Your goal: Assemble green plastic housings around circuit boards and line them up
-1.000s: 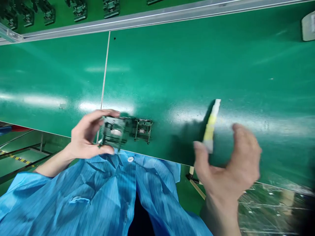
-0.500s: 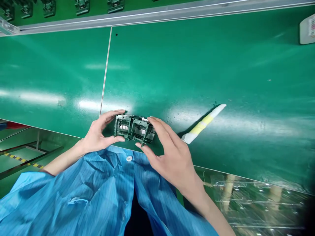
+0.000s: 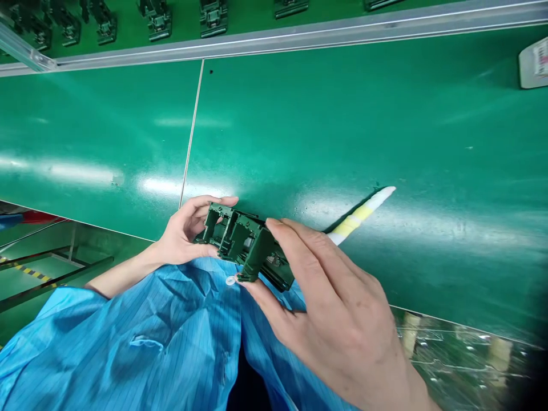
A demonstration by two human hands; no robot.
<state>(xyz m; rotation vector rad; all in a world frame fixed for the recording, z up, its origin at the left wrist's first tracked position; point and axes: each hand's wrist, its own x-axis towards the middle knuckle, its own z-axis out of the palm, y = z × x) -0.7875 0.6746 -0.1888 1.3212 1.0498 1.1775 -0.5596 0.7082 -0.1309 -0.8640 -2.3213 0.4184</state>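
Observation:
Between my two hands is a dark green plastic frame (image 3: 252, 245) with open box-like bays, tilted over the near table edge. My left hand (image 3: 184, 231) grips its left end, thumb below and fingers along the far side. On the right end, my right hand (image 3: 329, 291) closes with the thumb at the lower corner and the fingers on top. Inside the bays some small parts show, too dark to make out. A white tapered stick with yellow wrapping (image 3: 362, 214) lies on the table behind my right hand, its near end hidden by that hand.
The green tabletop (image 3: 334, 125) has a seam on the left. Along its far side runs a metal rail (image 3: 274, 43), with several dark green parts (image 3: 213, 17) on the surface beyond. A pale labelled object (image 3: 533, 65) sits at the far right. Below the right edge is a wire rack (image 3: 462, 348).
The plastic frame has been lifted nearer to me and turned, showing its right side wall. My right hand has come closer and lower. The view has shifted slightly.

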